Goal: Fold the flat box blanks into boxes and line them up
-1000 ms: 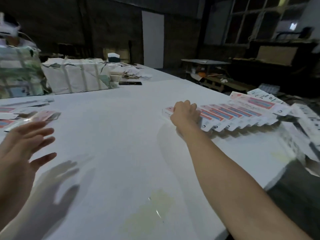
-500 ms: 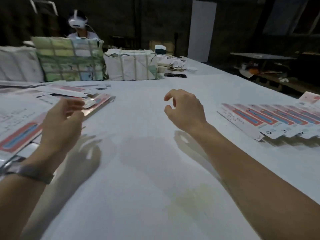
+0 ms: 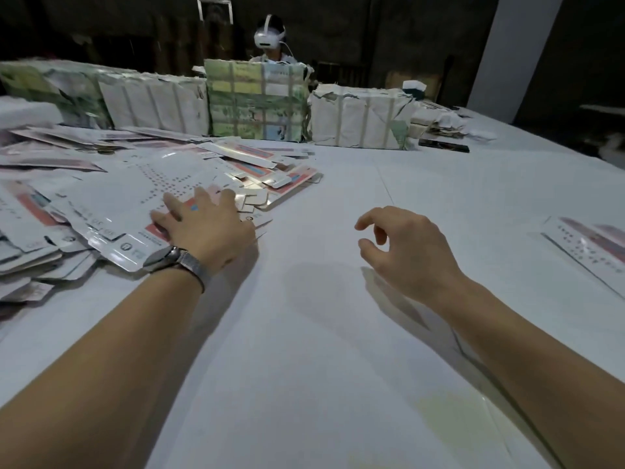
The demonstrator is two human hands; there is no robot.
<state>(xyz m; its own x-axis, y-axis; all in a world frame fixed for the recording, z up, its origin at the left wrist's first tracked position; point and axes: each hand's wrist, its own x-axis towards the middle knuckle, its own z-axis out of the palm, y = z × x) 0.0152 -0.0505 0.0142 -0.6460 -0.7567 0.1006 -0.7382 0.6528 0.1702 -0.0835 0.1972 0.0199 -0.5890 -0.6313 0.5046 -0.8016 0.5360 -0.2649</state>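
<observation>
A loose heap of flat box blanks [image 3: 111, 198], white with red and blue print, covers the left of the white table [image 3: 321, 333]. My left hand [image 3: 206, 228], a watch on its wrist, rests with spread fingers on the near edge of the heap, touching the top blank. My right hand [image 3: 406, 252] hovers over bare table in the middle, fingers loosely curled and holding nothing. At the right edge lies the end of a row of folded boxes [image 3: 588, 248].
Wrapped, strapped bundles [image 3: 257, 99] stand in a line along the far side of the table. Behind them sits a person wearing a white headset [image 3: 269, 37]. A dark flat object [image 3: 443, 145] lies at the far right.
My view swung left from the row of boxes to the heap. My right hand left the boxes and came to the table's middle. My left hand reached onto the blanks.
</observation>
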